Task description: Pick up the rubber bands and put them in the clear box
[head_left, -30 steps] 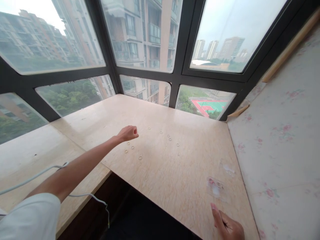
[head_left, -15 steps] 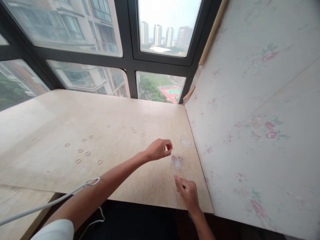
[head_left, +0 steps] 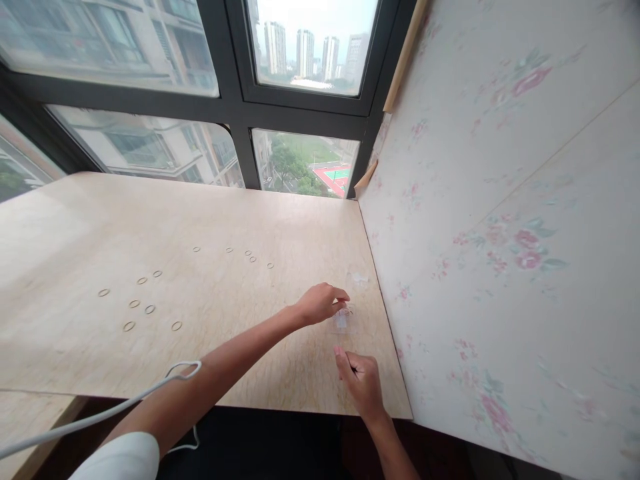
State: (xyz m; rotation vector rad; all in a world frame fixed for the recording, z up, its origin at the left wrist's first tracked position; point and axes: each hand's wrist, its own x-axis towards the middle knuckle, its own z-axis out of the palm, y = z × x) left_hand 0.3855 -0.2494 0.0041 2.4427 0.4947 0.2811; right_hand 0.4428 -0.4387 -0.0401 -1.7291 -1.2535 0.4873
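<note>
My left hand (head_left: pixel 323 303) reaches over the far edge of a small clear plastic box (head_left: pixel 343 324), its thumb and forefinger close together at the box. Whatever lies between those fingertips is too small to make out. Small reddish items show inside the box beside the fingers. Nearer the front edge, my right hand (head_left: pixel 361 380) is curled closed with the thumb on top; its contents are hidden. Several thin rings (head_left: pixel 150 309) lie scattered on the pale tabletop (head_left: pixel 220 353) to the left.
A clear plastic piece (head_left: pixel 360 279) lies beyond the box near the flowered wall (head_left: pixel 450 267). A white cable (head_left: pixel 100 421) runs across my left forearm. Dark window frames (head_left: pixel 300 113) stand behind the tabletop.
My left hand has lowered onto the box; the ring that showed at its fingertips can no longer be made out. My right hand keeps its curled pose. The view has shifted slightly.
</note>
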